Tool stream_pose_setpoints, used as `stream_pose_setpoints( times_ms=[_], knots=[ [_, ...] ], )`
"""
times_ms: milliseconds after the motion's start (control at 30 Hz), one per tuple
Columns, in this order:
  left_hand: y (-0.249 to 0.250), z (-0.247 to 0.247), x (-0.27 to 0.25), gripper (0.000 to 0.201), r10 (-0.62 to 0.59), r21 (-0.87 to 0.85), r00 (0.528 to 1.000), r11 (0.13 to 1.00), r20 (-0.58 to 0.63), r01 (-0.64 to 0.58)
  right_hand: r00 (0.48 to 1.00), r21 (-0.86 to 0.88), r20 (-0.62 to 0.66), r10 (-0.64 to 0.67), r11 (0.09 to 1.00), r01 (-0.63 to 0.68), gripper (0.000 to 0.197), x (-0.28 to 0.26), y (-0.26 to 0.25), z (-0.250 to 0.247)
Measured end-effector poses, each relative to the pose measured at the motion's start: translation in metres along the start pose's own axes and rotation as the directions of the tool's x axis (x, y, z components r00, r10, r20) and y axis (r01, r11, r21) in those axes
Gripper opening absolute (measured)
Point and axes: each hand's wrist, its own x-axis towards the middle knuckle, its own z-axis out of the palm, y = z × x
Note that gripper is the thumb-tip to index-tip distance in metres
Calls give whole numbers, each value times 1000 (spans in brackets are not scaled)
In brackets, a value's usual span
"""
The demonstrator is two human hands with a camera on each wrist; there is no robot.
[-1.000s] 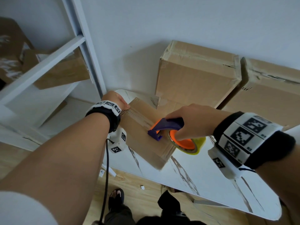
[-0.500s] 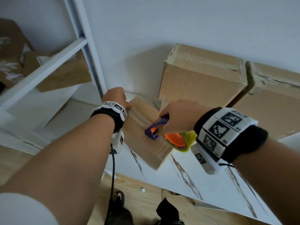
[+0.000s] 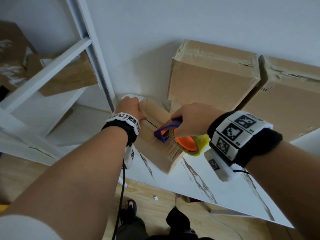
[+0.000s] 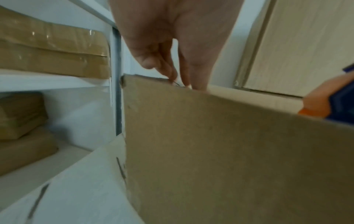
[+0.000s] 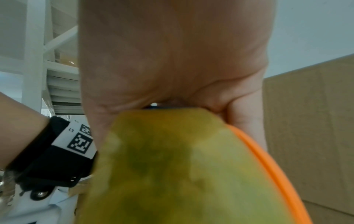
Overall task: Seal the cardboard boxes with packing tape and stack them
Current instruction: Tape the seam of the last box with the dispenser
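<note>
The head view looks steeply down from above at both forearms. The left wrist view sits close along the small brown cardboard box (image 4: 229,151). The right wrist view, closer, faces the yellow-green tape roll (image 5: 182,174), also seen from the head (image 3: 200,144).

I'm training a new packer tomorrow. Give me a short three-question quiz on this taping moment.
1. True or false: the right hand grips the tape dispenser on top of the small box.
2. Where do the left hand's fingers rest? A) on the small box's far top edge B) on the shelf frame C) on the tape roll
3. Fill in: two larger boxes stand against the ____.

Key: 1 true; 2 A; 3 wall
</note>
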Motion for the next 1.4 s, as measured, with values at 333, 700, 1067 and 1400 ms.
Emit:
stream_pose_setpoints(
  times_ms=[333,700,1067,1400],
  knots=[
    [6,1,18,46,-34,69,999,997,10,33,996,57,-91,-22,998,27,26,4,-8,12],
    [-7,31,-14,47,298,121,953,949,-49,-290,997,-17,-76,20,1000,-22,38,8,-23,10],
    [-9,35,-23,56,188,185,963,957,193,-224,999,41,-32,12,999,-11,30,-13,-19,12],
    [-4,31,-25,57,149,204,959,958,243,-201,999,22,51,20,1000,-21,28,-50,-9,6]
  ],
)
